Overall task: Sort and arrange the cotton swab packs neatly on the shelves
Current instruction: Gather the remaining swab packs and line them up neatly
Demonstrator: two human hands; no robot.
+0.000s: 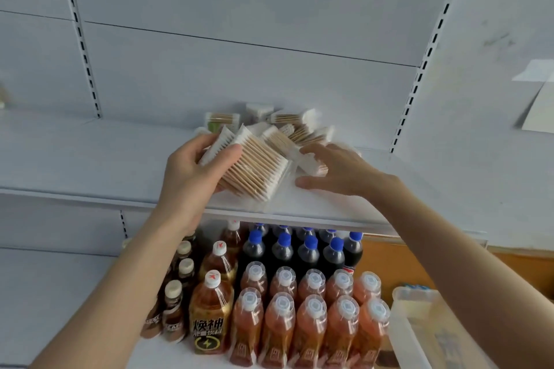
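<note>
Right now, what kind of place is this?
Most likely a small shop: white slotted store shelving, rows of bottled drinks stocked below, and a loose pile of cotton swab packs on the level above them.

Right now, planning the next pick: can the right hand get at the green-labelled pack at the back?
Probably not directly: the right hand is open at the right edge of the pile, while the green-labelled pack lies back left, behind the packs the left hand grips.

single head-worn view, close to the white shelf (90, 159), facing forward, angled slightly down
</note>
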